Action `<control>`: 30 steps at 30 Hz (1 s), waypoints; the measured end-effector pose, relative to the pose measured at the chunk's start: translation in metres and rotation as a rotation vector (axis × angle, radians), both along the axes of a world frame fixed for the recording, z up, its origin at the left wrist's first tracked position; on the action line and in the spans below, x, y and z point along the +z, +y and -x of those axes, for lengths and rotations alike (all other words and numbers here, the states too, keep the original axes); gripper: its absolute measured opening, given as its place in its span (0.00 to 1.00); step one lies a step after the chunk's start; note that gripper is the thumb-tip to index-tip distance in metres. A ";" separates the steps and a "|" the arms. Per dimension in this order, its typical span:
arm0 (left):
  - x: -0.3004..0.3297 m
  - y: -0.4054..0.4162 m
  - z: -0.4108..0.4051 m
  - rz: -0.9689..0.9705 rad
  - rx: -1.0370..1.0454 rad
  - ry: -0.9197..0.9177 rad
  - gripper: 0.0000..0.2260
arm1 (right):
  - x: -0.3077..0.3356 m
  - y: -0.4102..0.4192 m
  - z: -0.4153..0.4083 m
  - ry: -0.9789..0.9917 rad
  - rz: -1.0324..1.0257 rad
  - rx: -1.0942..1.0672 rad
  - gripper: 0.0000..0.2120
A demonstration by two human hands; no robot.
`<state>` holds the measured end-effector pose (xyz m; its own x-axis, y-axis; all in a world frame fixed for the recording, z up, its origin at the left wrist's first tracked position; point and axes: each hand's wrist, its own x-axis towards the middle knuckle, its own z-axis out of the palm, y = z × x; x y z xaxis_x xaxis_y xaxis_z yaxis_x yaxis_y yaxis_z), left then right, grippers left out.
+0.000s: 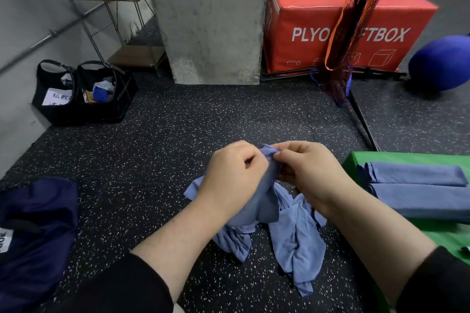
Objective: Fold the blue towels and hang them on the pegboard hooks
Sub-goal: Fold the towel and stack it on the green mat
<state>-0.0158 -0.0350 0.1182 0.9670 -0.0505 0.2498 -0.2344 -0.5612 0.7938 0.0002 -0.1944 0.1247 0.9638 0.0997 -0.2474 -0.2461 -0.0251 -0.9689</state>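
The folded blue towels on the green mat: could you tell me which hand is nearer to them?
Right. The right hand pinches the crumpled towel just left of the folded towels; the left hand grips the same towel farther left.

1. Crumpled towel (287,231) at centre, held above the floor (157,150) between left hand (232,175) and right hand (309,173), hands close together at its top edge.
2. Two folded towels (417,185) side by side on a mat (356,160), right of the hands.
3. Bag (35,231) on floor, near left.
4. Basket (84,94) far left, against the wall.
5. Pillar (211,20) behind centre; plyo box (330,25) to its right; ball (442,63) at far right.
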 end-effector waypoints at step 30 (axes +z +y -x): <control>-0.003 0.030 0.015 -0.074 -0.285 0.387 0.10 | 0.042 -0.031 0.023 -0.462 0.669 0.235 0.14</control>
